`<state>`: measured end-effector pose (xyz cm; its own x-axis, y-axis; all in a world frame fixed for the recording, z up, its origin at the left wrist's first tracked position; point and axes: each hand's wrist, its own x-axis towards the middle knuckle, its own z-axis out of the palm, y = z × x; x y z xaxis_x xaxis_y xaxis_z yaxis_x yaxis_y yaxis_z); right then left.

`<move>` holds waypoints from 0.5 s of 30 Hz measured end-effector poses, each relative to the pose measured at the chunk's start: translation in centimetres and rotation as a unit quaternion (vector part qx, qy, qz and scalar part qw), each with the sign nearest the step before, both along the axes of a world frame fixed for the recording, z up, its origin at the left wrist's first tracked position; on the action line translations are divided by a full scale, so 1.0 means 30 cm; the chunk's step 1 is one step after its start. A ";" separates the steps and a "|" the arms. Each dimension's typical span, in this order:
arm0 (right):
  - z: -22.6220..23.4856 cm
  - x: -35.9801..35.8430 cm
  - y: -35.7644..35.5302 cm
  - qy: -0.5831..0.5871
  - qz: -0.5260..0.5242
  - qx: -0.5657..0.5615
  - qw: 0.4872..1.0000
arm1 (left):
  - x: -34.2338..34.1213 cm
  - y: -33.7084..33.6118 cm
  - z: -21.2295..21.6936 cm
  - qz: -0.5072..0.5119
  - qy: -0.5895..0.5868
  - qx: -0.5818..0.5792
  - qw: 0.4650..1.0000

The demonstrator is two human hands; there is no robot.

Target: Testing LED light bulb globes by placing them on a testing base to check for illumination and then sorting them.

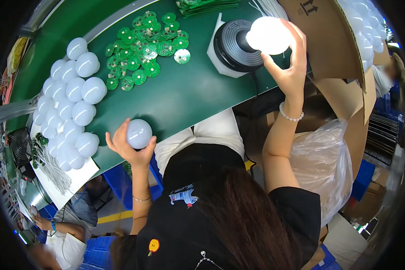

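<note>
A glowing light bulb (269,37) is gripped in my right hand (292,67), thumb below and fingers along its right side. Its base end points left, over the top of a round black fixture (231,47) on a white base; whether the two touch is hard to make out in the glare. Near the front edge of the green table, my left hand (132,150) is curled around an unlit white bulb (139,133). The bulb's lower end is hidden.
Many white bulbs (83,90) cluster along the table's left side. Loose round green circuit boards (144,49) lie at the back middle. An open cardboard box (324,40) with a plastic liner (324,166) stands at right. Another person (67,238) sits at lower left.
</note>
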<state>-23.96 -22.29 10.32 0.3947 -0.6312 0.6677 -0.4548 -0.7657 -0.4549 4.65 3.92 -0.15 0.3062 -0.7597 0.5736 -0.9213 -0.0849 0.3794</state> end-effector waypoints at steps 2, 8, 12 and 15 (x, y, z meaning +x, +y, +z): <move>0.007 0.009 0.007 0.024 0.006 -0.055 0.998 | 0.001 0.001 -0.008 0.003 -0.003 -0.008 1.000; -0.028 0.068 -0.045 -0.038 0.009 -0.030 0.999 | 0.005 0.002 -0.022 0.004 -0.007 -0.017 1.000; -0.055 0.085 -0.067 -0.088 0.028 0.012 0.996 | 0.005 0.001 -0.024 0.009 -0.004 -0.015 1.000; -0.058 0.079 -0.068 -0.097 0.037 0.024 0.994 | 0.006 0.003 -0.023 0.008 -0.007 -0.013 1.000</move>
<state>-21.60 -24.31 8.57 0.3079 -0.6386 0.7052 -0.2987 -0.7686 -0.5656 4.85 4.01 -0.83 0.3097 -0.7397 0.5975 -0.9254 -0.0903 0.3680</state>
